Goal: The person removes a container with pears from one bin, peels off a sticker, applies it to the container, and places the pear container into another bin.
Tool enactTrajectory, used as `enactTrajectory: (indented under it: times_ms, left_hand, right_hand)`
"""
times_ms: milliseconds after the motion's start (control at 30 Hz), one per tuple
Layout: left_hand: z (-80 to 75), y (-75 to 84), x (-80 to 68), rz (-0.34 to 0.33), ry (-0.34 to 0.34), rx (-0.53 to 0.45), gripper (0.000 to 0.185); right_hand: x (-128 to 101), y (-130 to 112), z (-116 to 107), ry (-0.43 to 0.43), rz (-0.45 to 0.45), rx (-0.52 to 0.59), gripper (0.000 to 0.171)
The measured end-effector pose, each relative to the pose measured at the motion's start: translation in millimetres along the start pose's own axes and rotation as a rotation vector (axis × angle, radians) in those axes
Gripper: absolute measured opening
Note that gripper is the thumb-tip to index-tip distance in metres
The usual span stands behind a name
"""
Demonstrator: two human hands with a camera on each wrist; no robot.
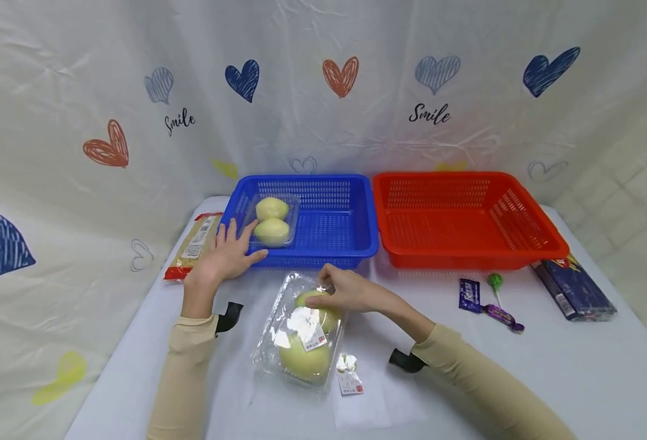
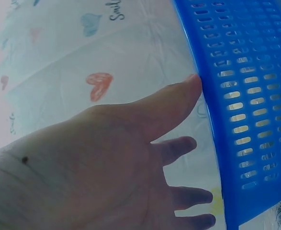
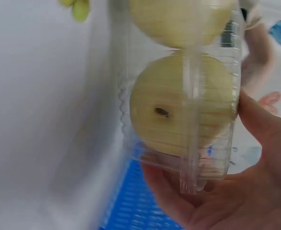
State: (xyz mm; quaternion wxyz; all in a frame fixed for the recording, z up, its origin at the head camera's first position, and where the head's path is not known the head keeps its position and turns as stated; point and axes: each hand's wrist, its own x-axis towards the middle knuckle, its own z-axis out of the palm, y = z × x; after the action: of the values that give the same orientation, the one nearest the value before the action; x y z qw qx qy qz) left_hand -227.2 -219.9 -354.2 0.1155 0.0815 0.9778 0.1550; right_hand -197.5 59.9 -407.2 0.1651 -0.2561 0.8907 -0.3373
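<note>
A clear plastic clamshell box (image 1: 270, 345) with two pale yellow fruits (image 1: 303, 357) and a white label on its lid is tilted above the table. My right hand (image 1: 350, 290) grips its far right corner, thumb on one side and fingers on the other in the right wrist view. At the front left corner of the blue basket (image 1: 328, 253), my left hand (image 1: 221, 260) has its fingers spread, the thumb at the rim in the left wrist view. Inside that basket, at its left, lies another clear box (image 1: 294, 211) with two pale fruits.
Right of the blue basket stands a red basket (image 1: 438, 229). A yellowish packet (image 1: 193, 247) lies at the left. Near the red basket are a purple sachet (image 1: 469, 296), a green lollipop (image 1: 495, 281), a wrapped candy (image 1: 501, 316) and a dark blue pack (image 1: 573, 290). A small label (image 1: 349, 382) appears below the box.
</note>
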Motion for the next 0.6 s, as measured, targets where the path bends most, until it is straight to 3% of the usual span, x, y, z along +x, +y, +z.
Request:
enactTrajectory:
  times_ms: [200,333,500,600]
  left_hand:
    - [-1.3,-2.0,-0.1,-0.033,-0.030,-0.006,0.080]
    - [-3.3,-3.1,-0.2,-0.035,-0.037,-0.002,0.081]
    - [-1.2,-2.8,1.9,-0.037,-0.060,-0.011,0.082]
    - [-1.0,-3.6,0.7,-0.050,-0.065,-0.022,0.083]
  right_hand:
    - [-39,-15,-19,0.173,-0.122,-0.002,0.053]
    - [-68,-19,-37,0.286,-0.250,-0.060,0.051]
    - [-102,-4,-82,0.425,-0.394,-0.219,0.053]
    - [-116,4,-117,0.508,-0.406,-0.331,0.060]
